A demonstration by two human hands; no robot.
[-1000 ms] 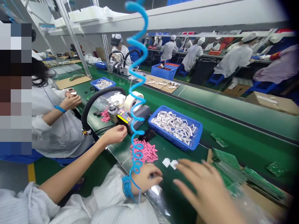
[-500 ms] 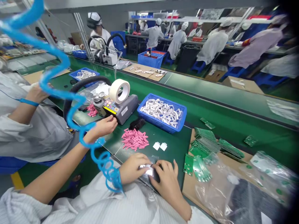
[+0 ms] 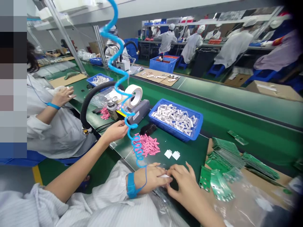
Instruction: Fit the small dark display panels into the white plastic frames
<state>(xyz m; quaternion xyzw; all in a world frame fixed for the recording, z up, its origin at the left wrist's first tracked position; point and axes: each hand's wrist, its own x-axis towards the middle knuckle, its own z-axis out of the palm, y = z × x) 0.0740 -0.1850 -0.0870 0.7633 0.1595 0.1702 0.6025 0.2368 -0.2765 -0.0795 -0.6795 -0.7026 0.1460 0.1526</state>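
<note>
My left hand (image 3: 149,178), with a blue band and coiled cord at the wrist, presses thumb and fingers around a small white part (image 3: 165,177) low over the table edge. From the other side my right hand (image 3: 184,183) curves inward, thumb and fingertips at the same part. Most of the part is hidden by the fingers. Beyond my hands lie two white squares (image 3: 175,155) and a heap of pink strips (image 3: 149,144). Another person's hand (image 3: 115,130) reaches from the left to the tape dispenser (image 3: 139,111).
A blue bin (image 3: 197,134) of white plastic pieces stands behind the pink heap, beside a black object (image 3: 148,129). Green circuit boards (image 3: 222,186) lie on cardboard at the right. The coiled blue cord (image 3: 118,56) hangs across the view. Another person (image 3: 63,135) sits at the left.
The view has turned left, so the bench appears further right. My fingers now cover more of the white part. The seated person's hand at the left has opened outward.
</note>
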